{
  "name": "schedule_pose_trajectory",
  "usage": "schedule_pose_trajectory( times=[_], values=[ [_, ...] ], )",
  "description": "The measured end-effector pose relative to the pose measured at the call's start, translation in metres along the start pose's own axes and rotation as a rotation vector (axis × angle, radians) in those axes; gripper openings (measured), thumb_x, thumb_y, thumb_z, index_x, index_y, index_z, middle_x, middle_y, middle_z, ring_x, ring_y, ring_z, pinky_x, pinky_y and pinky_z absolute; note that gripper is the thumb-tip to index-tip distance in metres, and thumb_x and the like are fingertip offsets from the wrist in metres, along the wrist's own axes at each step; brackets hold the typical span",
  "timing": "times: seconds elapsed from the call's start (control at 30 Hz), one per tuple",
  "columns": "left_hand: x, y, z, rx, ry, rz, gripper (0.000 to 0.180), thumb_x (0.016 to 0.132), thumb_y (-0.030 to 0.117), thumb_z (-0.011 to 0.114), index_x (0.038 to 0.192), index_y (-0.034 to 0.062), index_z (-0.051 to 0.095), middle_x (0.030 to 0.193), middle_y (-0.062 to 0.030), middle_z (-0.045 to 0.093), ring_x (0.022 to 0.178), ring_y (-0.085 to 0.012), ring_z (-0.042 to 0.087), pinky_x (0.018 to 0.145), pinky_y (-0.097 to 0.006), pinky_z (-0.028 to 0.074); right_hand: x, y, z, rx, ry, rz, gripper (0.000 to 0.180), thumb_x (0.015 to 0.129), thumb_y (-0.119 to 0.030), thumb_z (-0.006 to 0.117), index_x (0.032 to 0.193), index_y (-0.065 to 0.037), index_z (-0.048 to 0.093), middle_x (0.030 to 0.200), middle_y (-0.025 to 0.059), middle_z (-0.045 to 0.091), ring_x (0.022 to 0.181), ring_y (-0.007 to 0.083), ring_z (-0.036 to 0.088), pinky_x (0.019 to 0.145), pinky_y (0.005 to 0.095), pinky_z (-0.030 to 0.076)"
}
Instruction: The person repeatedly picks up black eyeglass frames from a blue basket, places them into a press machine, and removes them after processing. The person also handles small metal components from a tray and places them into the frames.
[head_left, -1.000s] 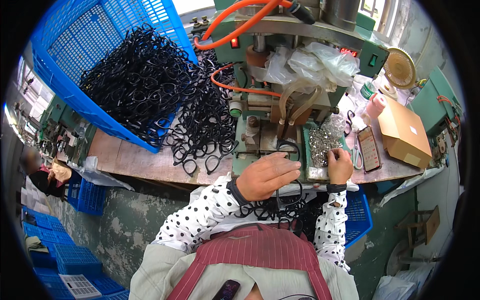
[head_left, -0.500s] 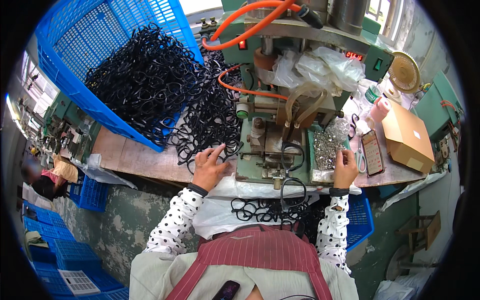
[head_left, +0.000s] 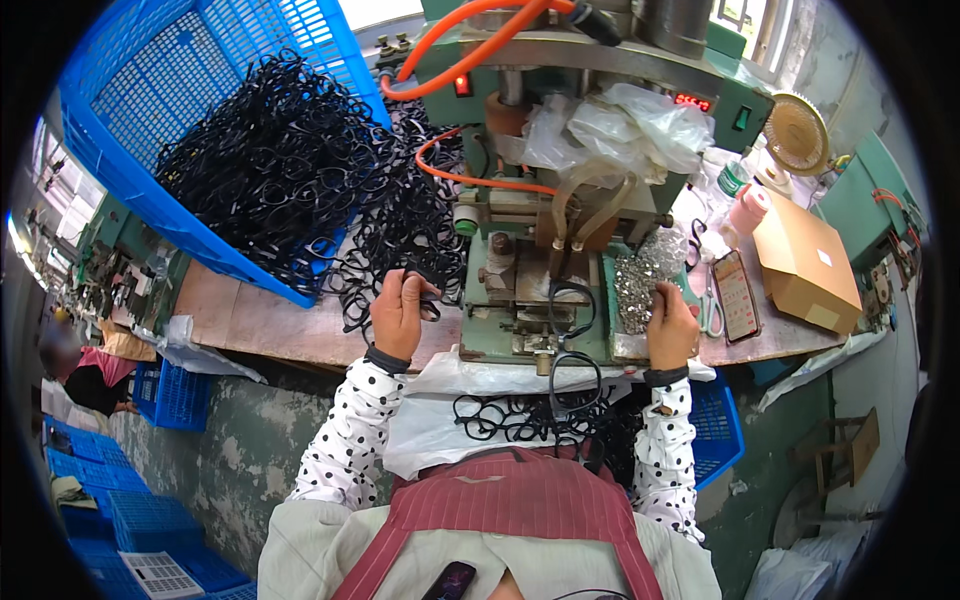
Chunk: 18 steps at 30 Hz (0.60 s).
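I see my left hand (head_left: 400, 312) curled shut around a black frame (head_left: 432, 292) near the workbench's (head_left: 250, 325) front edge. My right hand (head_left: 672, 325) rests on the shiny metal bits (head_left: 640, 280); its grip I can't tell.

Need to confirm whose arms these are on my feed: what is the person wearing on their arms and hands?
Both arms wear white sleeves with black polka dots and dark cuffs at the wrists. The left hand and right hand are bare, with no gloves.
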<state>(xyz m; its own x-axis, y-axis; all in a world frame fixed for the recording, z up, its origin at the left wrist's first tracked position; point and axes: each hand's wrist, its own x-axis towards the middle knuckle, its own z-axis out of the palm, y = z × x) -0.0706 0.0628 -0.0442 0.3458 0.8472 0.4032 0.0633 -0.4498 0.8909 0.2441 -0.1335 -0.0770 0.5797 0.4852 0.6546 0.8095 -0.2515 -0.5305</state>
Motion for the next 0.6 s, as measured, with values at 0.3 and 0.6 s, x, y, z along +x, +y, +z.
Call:
schedule_pose_trajectory(
  times=[0.3, 0.6],
  values=[
    [-0.013, 0.035, 0.030, 0.122, 0.012, 0.308, 0.017, 0.100, 0.018, 0.052, 0.103, 0.0013, 0.056, 0.085, -0.0061, 0.063, 0.070, -0.0131, 0.059, 0.065, -0.025, 0.047, 0.026, -0.099, -0.016, 0.693, -0.114, 0.268, 0.012, 0.081, 0.001, 0.063, 0.092, 0.000, 0.069, 0.080, 0.0053, 0.068, 0.067, 0.0120, 0.056, 0.062, 0.0239, 0.044],
    [-0.014, 0.055, 0.035, 0.060, -0.020, 0.538, 0.013, 0.097, 0.016, 0.055, 0.101, 0.0043, 0.057, 0.089, -0.0091, 0.065, 0.075, -0.0244, 0.056, 0.073, -0.033, 0.045, 0.036, -0.144, -0.005, 0.767, -0.263, 0.368, 0.042, 0.074, 0.000, 0.072, 0.114, 0.003, 0.059, 0.083, 0.0079, 0.068, 0.069, 0.0089, 0.060, 0.062, 0.0228, 0.046]
  ],
)
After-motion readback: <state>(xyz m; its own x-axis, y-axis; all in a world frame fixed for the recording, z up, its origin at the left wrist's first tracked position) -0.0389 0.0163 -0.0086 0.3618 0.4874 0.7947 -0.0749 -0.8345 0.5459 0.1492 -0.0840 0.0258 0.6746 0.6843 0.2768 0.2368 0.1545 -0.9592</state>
